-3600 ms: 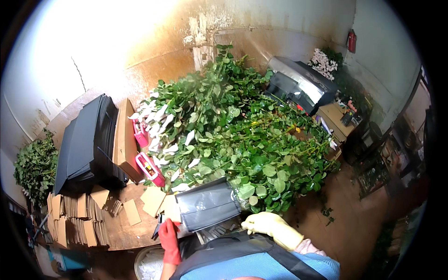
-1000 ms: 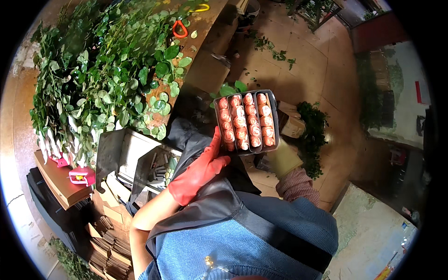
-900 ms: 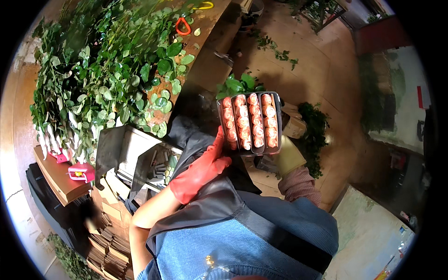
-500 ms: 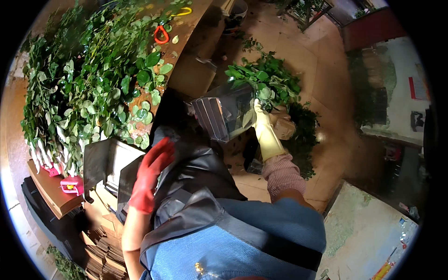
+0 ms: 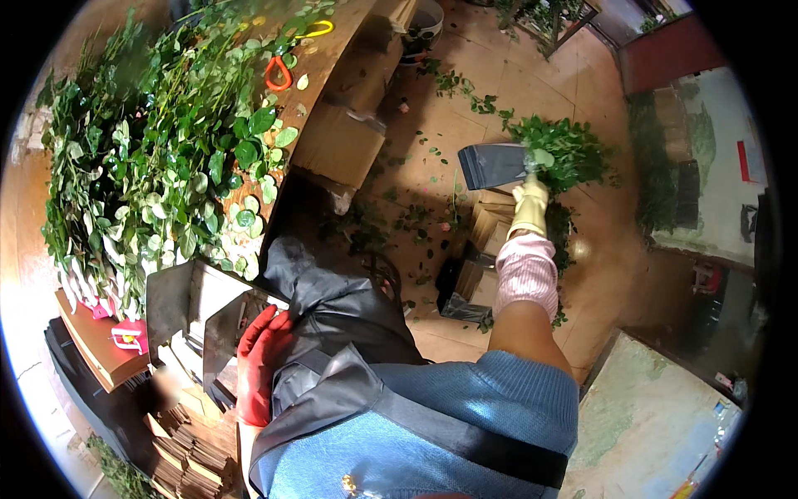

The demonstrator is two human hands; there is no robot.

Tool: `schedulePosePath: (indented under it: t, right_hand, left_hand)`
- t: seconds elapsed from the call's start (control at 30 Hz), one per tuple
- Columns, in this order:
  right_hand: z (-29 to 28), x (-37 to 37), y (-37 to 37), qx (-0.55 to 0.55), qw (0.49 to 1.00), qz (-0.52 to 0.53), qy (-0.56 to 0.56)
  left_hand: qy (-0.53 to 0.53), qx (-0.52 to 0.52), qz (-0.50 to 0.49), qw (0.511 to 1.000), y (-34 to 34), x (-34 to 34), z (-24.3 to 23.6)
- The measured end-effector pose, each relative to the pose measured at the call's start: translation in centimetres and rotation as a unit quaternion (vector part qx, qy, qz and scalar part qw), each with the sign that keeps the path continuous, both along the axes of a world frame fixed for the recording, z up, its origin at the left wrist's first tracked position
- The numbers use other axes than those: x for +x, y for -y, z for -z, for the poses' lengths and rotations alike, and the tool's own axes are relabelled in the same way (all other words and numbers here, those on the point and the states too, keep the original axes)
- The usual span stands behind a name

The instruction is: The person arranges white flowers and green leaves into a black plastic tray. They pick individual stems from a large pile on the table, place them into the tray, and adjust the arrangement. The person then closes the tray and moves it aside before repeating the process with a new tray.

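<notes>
Now the right hand, in a pale yellow glove with a pink knitted cuff, is stretched out away from the body over the floor. Its fingers are closed on a dark grey sleeve that holds a bunch of green leafy stems; the sleeve points left, and the leaves spread out to the right of the glove. The bunch hangs above a cardboard box that stands on the floor, with loose leaves scattered around it.

The left hand, in a red glove, lies low against the dark apron by the person's hip. Its fingers are loosely straight and have hold of nothing; they rest just beside the edge of a grey tray.

To the left, the worktop carries a thick heap of leafy stems. Orange scissors and yellow scissors lie near the far end of the worktop, the orange pair among the leaves. White cut stem ends stick out at the near side of the heap, close to a pink tool on a wooden board. Stacks of folded cardboard sit below the left hand.
</notes>
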State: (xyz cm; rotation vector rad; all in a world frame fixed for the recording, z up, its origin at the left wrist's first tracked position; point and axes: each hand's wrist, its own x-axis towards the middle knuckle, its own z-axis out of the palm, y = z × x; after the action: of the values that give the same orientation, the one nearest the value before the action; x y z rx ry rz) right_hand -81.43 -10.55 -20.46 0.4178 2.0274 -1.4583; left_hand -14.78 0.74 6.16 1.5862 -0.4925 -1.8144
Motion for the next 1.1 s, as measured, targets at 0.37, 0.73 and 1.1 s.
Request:
schedulePosePath:
  t: [0.37, 0.73, 1.1]
  right_hand:
    - [-6.3, 38.4, 3.4, -0.229, 0.769, -0.59, -0.086]
    - [-36.0, 61.4, 3.9, -0.448, 0.073, -0.883, -0.118]
    - [-33.0, 66.2, -0.2, -0.06, -0.135, -0.91, -0.388]
  left_hand:
    - [-0.021, -0.066, 0.001, 0.998, -0.9, 1.5, 0.2]
    - [-0.035, -0.33, 0.001, 0.943, -6.7, 13.5, -9.3]
    - [0.65, -0.284, -0.431, 0.558, -13.9, 38.1, -9.3]
